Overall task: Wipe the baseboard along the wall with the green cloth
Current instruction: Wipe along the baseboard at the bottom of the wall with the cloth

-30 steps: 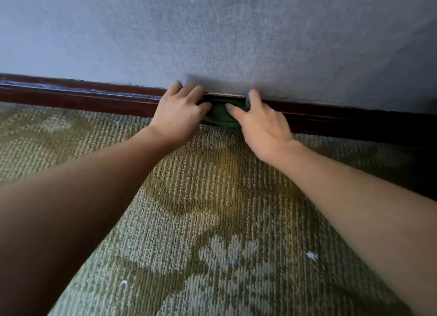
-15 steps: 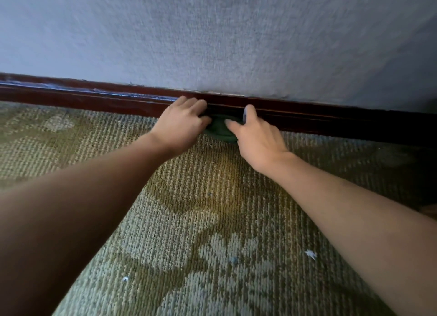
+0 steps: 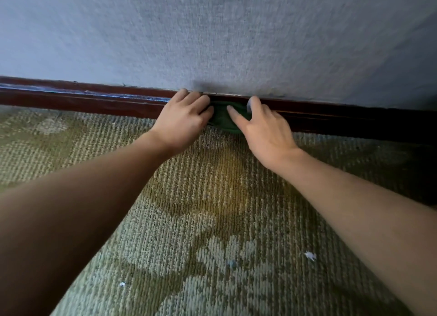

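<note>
green cloth mostly hidden behind left hand and right hand, baseboard lost in shadow at right edge

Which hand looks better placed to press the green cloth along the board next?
Probably the right hand: its thumb lies across the green cloth, pressing it against the baseboard. The left hand only grips the cloth's left end.
</note>
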The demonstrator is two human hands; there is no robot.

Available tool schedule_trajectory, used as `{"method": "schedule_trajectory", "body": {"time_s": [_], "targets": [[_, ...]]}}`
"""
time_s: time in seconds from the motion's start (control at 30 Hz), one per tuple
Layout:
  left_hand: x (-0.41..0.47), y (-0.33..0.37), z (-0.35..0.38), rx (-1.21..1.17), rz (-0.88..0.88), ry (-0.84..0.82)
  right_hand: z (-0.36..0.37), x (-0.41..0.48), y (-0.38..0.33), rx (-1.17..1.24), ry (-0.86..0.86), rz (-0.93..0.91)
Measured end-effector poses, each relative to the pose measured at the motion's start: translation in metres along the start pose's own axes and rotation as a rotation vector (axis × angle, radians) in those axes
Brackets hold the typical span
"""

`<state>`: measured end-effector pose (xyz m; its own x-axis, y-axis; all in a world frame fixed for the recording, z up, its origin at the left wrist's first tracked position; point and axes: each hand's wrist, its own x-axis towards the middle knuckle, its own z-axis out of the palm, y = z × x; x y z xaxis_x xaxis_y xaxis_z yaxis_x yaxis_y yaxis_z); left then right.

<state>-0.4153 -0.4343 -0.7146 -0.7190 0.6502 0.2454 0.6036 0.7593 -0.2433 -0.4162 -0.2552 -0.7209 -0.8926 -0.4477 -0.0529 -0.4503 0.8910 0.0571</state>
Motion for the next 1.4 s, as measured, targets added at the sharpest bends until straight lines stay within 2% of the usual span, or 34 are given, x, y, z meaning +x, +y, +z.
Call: {"method": "schedule_trajectory", "body": {"time_s": [0.17, 0.27, 0.37, 0.57, 0.87, 1.0, 1.1, 1.23, 1.4], "targets": [[0.000, -0.003, 0.013, 0.117, 0.121, 0.037, 0.009, -0.003, 0.002, -0.281, 0.049, -0.079], [0.000, -0.003, 0.018, 0.138, 0.120, 0.069, 0.020, -0.002, 0.001, -0.249, -0.044, -0.091], [0.000, -0.003, 0.023, 0.173, 0.123, 0.061, 0.025, 0.002, 0.002, -0.236, -0.051, -0.084], [-0.002, 0.010, 0.023, 0.138, 0.056, -0.134, 0.028, 0.008, -0.009, -0.099, -0.202, -0.031], [-0.008, 0.007, 0.000, 0.094, 0.025, -0.188, 0.009, -0.006, -0.011, 0.060, -0.147, -0.021], [-0.015, 0.014, -0.012, 0.075, -0.003, -0.149, 0.003, -0.018, -0.010, 0.344, -0.129, 0.019], [-0.018, 0.018, -0.022, 0.090, -0.014, -0.155, 0.003, -0.023, -0.010, 0.256, -0.069, -0.074], [-0.020, 0.016, -0.034, 0.130, -0.048, -0.149, -0.005, -0.020, -0.010, 0.318, -0.042, -0.075], [-0.031, 0.011, -0.044, 0.125, -0.103, -0.154, -0.016, -0.017, -0.016, 0.199, -0.004, -0.270]]}}
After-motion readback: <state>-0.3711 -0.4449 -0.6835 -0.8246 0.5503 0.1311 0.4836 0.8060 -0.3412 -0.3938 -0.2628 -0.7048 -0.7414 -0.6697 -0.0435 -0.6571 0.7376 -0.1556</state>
